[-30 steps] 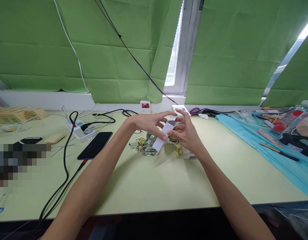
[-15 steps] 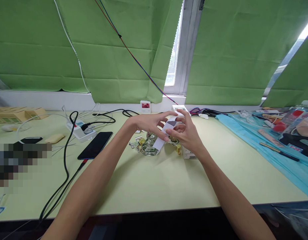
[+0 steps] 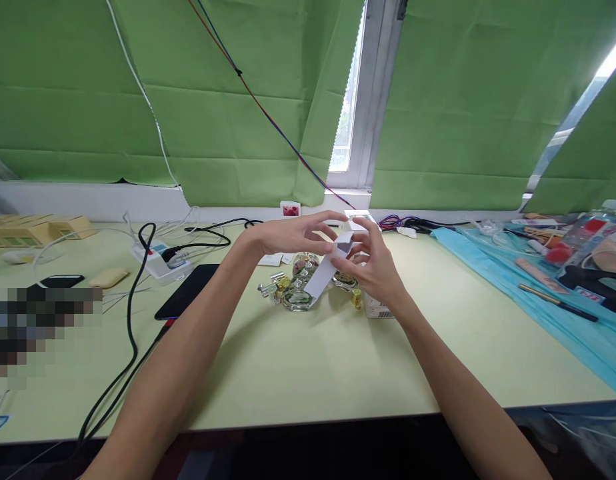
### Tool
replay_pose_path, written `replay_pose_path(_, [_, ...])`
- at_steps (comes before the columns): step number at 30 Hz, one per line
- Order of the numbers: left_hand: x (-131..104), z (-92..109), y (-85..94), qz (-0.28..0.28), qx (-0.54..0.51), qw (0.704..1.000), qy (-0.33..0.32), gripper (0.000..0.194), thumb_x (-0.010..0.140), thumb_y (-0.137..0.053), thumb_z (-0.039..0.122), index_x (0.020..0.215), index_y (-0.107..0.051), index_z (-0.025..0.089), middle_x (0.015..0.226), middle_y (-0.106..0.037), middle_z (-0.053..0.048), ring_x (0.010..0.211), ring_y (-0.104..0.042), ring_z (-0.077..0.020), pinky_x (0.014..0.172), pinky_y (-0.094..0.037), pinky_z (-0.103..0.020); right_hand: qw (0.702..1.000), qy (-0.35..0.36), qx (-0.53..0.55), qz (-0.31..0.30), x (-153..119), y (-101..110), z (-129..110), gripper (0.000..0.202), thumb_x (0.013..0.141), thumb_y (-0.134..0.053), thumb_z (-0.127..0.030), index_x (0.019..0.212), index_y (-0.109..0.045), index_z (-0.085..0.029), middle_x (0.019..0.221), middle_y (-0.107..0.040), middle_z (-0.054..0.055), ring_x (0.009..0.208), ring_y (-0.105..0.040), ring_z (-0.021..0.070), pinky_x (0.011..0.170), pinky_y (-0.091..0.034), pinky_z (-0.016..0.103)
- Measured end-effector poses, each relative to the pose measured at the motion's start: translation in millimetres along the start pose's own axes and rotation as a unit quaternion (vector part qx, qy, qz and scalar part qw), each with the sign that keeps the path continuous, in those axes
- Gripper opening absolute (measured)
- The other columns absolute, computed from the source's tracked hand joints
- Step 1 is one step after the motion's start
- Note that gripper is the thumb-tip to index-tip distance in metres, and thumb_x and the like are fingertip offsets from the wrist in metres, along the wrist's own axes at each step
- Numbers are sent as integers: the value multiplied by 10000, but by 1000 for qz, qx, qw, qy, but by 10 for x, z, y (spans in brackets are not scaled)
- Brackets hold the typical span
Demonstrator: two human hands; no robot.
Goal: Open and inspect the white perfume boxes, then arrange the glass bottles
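A small white paper box (image 3: 322, 277) is held at a slant, its upper end open. My right hand (image 3: 371, 260) grips it near that end, thumb in front and fingers behind. My left hand (image 3: 298, 237) reaches in from the left, its thumb tip at the box's upper edge and its index finger stretched above; the fingers' far side is hidden. Just below and behind are clear glass bottles (image 3: 295, 299), partly covered by the box. Gold and clear caps (image 3: 278, 283) lie to their left, and a gold cap (image 3: 357, 298) sits under my right hand.
A white printed carton (image 3: 379, 309) stands by my right wrist, another (image 3: 362, 217) behind my hands. Left are a black phone (image 3: 188, 293), a power strip (image 3: 161, 263) and trailing cables. A blue cloth (image 3: 538, 303) holding assorted items and a pen (image 3: 558, 303) lies on the right.
My left hand has moved up and slightly left, its thumb shifting from the box's front to its upper edge. More of the box and the bottles now shows. My right hand barely moved.
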State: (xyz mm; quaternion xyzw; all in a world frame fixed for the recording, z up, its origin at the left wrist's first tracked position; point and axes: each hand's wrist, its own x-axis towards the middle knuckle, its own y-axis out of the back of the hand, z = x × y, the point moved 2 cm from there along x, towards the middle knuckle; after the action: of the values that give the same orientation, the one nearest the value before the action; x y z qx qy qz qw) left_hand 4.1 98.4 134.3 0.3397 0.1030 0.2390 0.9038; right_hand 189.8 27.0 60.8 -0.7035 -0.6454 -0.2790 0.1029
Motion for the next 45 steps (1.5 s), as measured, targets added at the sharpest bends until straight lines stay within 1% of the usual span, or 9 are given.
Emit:
replay_pose_path(3, [16, -23, 16, 27, -23, 999, -1, 719, 856, -706, 516, 1495, -421, 353, 1344, -597, -120, 1214, -604, -269, 980, -476, -392, 1000, 5, -24, 10, 1, 4, -2, 860, 692, -848, -544, 1393, -423, -282, 1088, -631, 66, 809, -623, 195, 792, -553, 431])
replay_pose_path(8, [30, -4, 10, 37, -30, 999, -22, 570, 855, -722, 497, 1376, -564, 326, 1324, -608, -96, 1213, -601, -240, 964, -486, -358, 999, 17, -23, 18, 3, 0, 3, 817, 704, -844, -519, 1368, -437, -271, 1036, -644, 52, 936, -640, 237, 893, -539, 469])
replay_pose_path(10, [25, 15, 10, 40, -17, 999, -31, 519, 864, -710, 502, 1339, -605, 322, 1348, -603, -85, 1202, -606, -225, 956, -491, -345, 1000, 15, -5, 13, 3, -5, 9, 812, 708, -841, -524, 1365, -429, -281, 1050, -642, 52, 938, -658, 238, 889, -552, 469])
replay_pose_path(14, [14, 43, 8, 37, 10, 999, -26, 490, 877, -676, 523, 1314, -649, 304, 1375, -621, -80, 1164, -627, -219, 935, -501, -336, 1000, -9, 14, 2, -2, -10, 20, 841, 699, -841, -545, 1378, -407, -305, 1135, -607, 64, 828, -681, 203, 811, -592, 447])
replay_pose_path(19, [11, 81, -7, 47, 23, 999, -12, 470, 873, -678, 552, 1260, -700, 286, 1219, -708, -59, 1032, -654, -196, 874, -504, -304, 1000, -16, 20, -1, -2, -2, 5, 850, 709, -829, -555, 1389, -392, -294, 1118, -607, 62, 844, -692, 210, 813, -594, 441])
replay_pose_path(24, [16, 76, -17, 47, 26, 999, -5, 482, 878, -659, 575, 1275, -700, 305, 1103, -738, -34, 973, -650, -185, 852, -500, -292, 1000, -15, 28, 2, -2, 1, 19, 828, 719, -823, -553, 1383, -398, -299, 1111, -610, 52, 867, -702, 221, 829, -597, 452])
replay_pose_path(27, [18, 63, -12, 44, 33, 998, -4, 484, 889, -642, 576, 1298, -688, 322, 1164, -733, -33, 999, -644, -184, 867, -496, -289, 999, -13, 38, 4, -4, -1, 33, 822, 714, -835, -538, 1371, -408, -290, 1087, -609, 44, 844, -707, 213, 826, -600, 446])
replay_pose_path(34, [13, 79, -10, 39, 50, 998, -12, 457, 888, -636, 575, 1296, -686, 374, 1402, -641, -8, 1184, -614, -226, 954, -478, -314, 999, -12, 43, 6, 6, -2, 34, 813, 712, -838, -534, 1362, -413, -291, 1058, -608, 36, 834, -707, 212, 804, -607, 439])
replay_pose_path(45, [7, 121, -26, 14, 64, 998, -23, 434, 931, -589, 566, 1312, -674, 376, 1460, -602, 9, 1294, -561, -238, 1009, -465, -313, 999, -16, 36, 6, 11, -2, 39, 810, 700, -834, -559, 1346, -424, -293, 1102, -592, 43, 824, -708, 210, 813, -612, 455])
